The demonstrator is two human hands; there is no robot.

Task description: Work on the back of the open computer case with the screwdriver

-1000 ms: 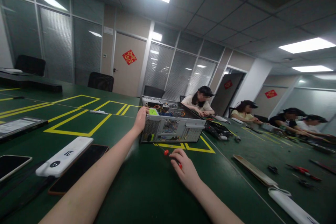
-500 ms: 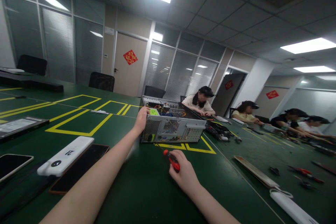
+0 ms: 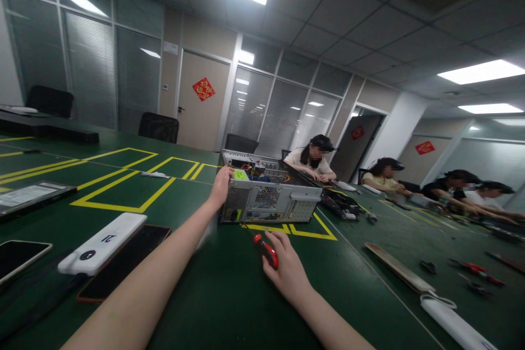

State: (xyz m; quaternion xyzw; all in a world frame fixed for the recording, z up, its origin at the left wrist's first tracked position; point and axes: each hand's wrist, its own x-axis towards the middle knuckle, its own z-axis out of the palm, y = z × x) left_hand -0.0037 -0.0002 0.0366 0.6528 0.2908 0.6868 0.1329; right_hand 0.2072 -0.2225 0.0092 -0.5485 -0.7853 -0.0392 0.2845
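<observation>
A metal computer case [image 3: 283, 205] lies on its side on the green table, its top open. Colored cables and a yellow-green label show inside, and the rear panel with its vents and ports faces me. My left hand [image 3: 222, 185] is closed over the case's left edge near the label. In my right hand [image 3: 286, 262] is a screwdriver [image 3: 268, 251] with a red and black handle, held between thumb and fingers just in front of the case. Its shaft points away toward the case's lower edge and is hard to make out; I cannot tell if the tip touches anything.
To my left lie a white power bank [image 3: 104, 243], a dark phone [image 3: 123, 265], another phone [image 3: 22, 258] and a hard drive [image 3: 35, 197]. On the right are red-handled pliers [image 3: 478, 268] and a white device [image 3: 451, 320]. Several people sit along the far side.
My right hand has shifted very slightly left with the screwdriver, and its index finger looks a little lifted. My left hand and the computer case stay where they were.
</observation>
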